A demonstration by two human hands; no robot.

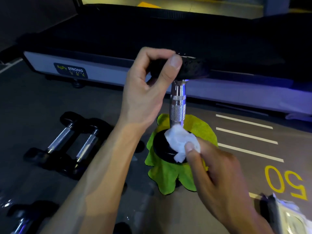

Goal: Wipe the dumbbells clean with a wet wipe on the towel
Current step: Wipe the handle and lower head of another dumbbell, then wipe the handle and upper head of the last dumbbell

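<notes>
A dumbbell with black heads and a chrome knurled handle stands upright on a lime-green towel on the floor. My left hand grips its top head from the left, thumb and fingers pinched on the rim. My right hand presses a crumpled white wet wipe against the upper face of the bottom head, close to the foot of the handle.
Two more dumbbells lie side by side on the floor at the left, another at the bottom left. A treadmill base runs across behind. A wipes packet lies at the bottom right, beside the yellow floor marking "50".
</notes>
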